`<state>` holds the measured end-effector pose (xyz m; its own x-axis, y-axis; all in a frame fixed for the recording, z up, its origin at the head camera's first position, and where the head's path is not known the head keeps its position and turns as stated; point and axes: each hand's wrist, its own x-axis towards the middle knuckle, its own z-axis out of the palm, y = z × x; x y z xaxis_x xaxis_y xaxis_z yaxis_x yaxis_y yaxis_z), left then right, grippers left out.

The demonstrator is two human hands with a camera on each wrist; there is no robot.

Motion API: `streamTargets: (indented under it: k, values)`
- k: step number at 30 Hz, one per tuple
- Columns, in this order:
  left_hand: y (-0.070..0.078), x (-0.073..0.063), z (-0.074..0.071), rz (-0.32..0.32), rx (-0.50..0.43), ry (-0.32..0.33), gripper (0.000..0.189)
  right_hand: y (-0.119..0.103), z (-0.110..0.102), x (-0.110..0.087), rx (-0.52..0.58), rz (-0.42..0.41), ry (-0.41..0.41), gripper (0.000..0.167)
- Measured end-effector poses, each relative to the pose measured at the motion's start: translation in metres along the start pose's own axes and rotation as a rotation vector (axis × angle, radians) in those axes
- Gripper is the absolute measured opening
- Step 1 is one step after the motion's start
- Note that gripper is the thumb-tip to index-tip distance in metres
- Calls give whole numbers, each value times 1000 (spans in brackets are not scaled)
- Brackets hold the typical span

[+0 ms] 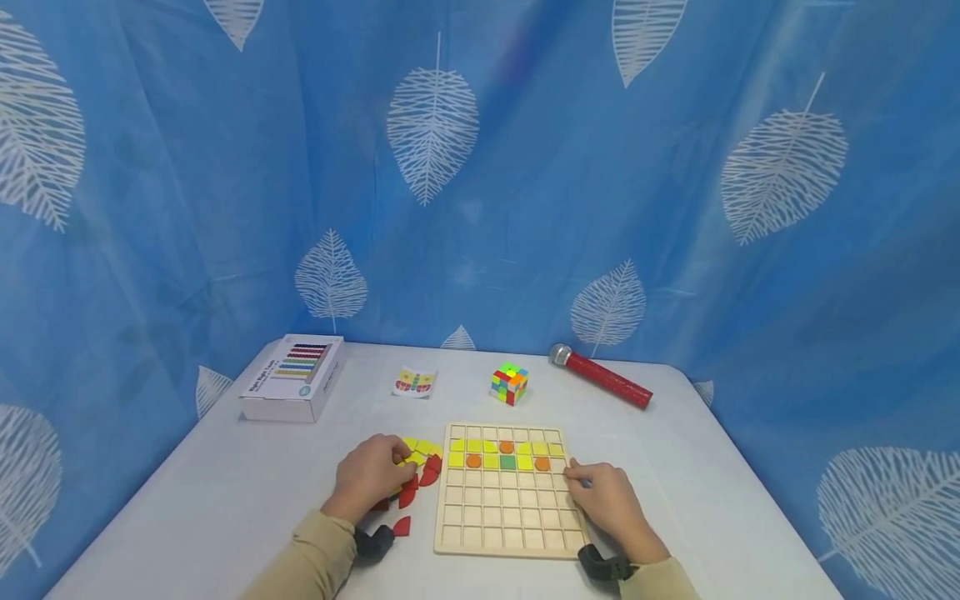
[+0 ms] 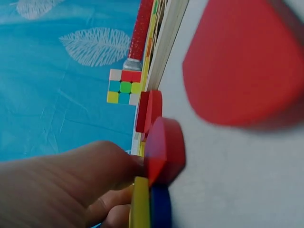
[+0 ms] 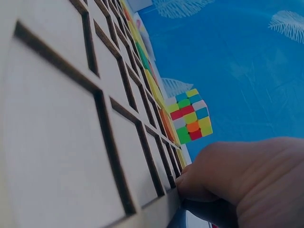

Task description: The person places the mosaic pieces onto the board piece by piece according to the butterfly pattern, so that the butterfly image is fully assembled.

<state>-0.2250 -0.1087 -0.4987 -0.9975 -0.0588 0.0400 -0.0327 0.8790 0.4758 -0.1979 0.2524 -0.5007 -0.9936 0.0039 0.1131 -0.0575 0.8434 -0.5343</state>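
A wooden grid board point(image 1: 510, 517) lies at the middle of the table. Its upper rows hold yellow tiles point(image 1: 456, 459), several orange round tiles point(image 1: 473, 461) and one green square point(image 1: 507, 462). My left hand point(image 1: 372, 477) is over loose yellow pieces point(image 1: 424, 447) and red pieces point(image 1: 407, 497) left of the board, thumb and index finger bent around the yellow ones; I cannot tell whether one is pinched. A blue piece point(image 2: 160, 206) stands close by the fingers in the left wrist view. My right hand point(image 1: 609, 500) grips the board's right edge, thumb at the rim point(image 3: 164, 207).
Behind the board are a small picture card point(image 1: 414, 382) and a colourful puzzle cube point(image 1: 509, 384). A red microphone point(image 1: 609, 380) lies at the back right. At the back left sits a white box point(image 1: 288, 407). A blue leaf-patterned curtain point(image 1: 525, 250) surrounds the table.
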Motion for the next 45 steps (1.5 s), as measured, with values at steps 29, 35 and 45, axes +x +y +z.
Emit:
streamTargets:
  k: [29, 35, 45]
  values:
    - [2, -1, 0, -13, -69, 30, 29, 0, 2, 0, 0, 1, 12, 20]
    - [2, -3, -2, -19, -146, 60, 14, 0, 2, 1, -2, -2, 14, 19]
    - [3, -4, -6, -30, -195, 68, 17, 1, 3, 0, 9, 2, 12, 20]
